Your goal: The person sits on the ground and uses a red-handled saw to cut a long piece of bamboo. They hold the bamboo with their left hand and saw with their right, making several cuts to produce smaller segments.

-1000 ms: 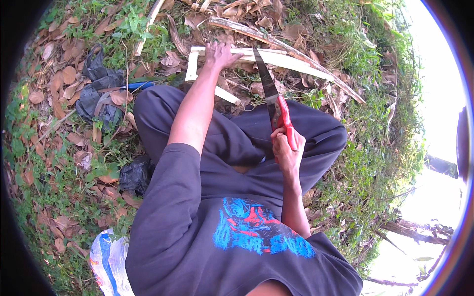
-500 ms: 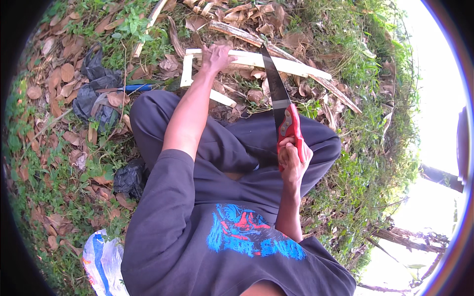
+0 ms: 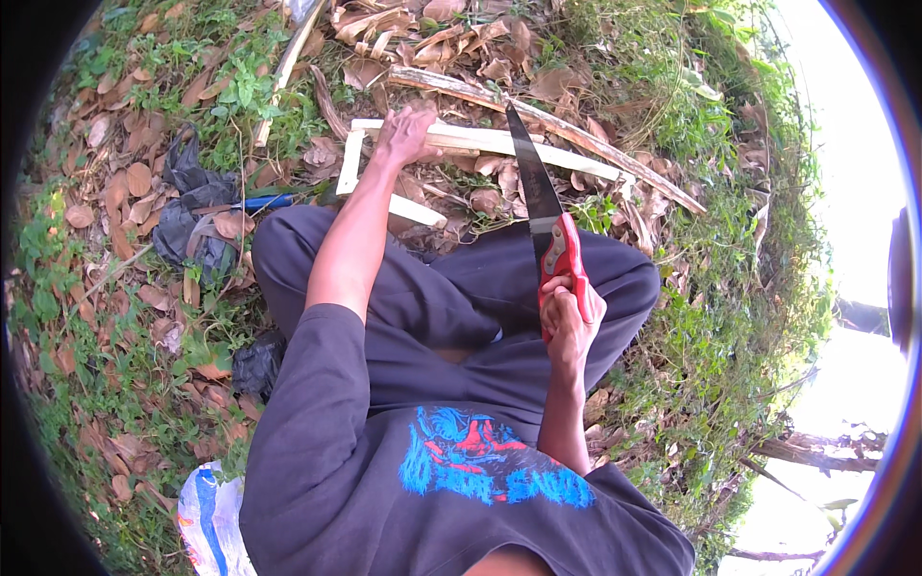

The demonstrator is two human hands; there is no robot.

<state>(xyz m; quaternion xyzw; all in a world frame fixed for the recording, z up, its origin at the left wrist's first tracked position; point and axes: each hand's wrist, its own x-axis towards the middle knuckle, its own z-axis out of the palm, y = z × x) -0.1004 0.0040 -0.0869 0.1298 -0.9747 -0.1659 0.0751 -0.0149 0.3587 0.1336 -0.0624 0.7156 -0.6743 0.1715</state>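
Note:
Gripped in my right hand [image 3: 573, 315] is a handsaw [image 3: 557, 252] with a red handle. Its dark blade [image 3: 534, 173] points away from me and crosses the long pale wooden strip [image 3: 490, 140]; I cannot tell if the teeth touch the wood. My left hand [image 3: 408, 134] is closed over that strip near its left end. A short upright piece [image 3: 351, 163] meets this end, and a lower pale piece [image 3: 415, 208] runs right from it, making an angular three-sided shape beyond my crossed legs.
A rough split branch [image 3: 547, 120] lies just beyond the strip. Another thin stick [image 3: 288, 72] rests at the far left. Crumpled black plastic [image 3: 204, 206] and a blue-handled object [image 3: 264, 203] are left of my knee; a white-and-blue plastic bag [image 3: 208, 518] lies near left. Dry leaves and weeds cover the ground.
The view has shifted slightly, so the wood and ground sit lower in the picture. Both hands keep their holds, and the saw stays across the strip.

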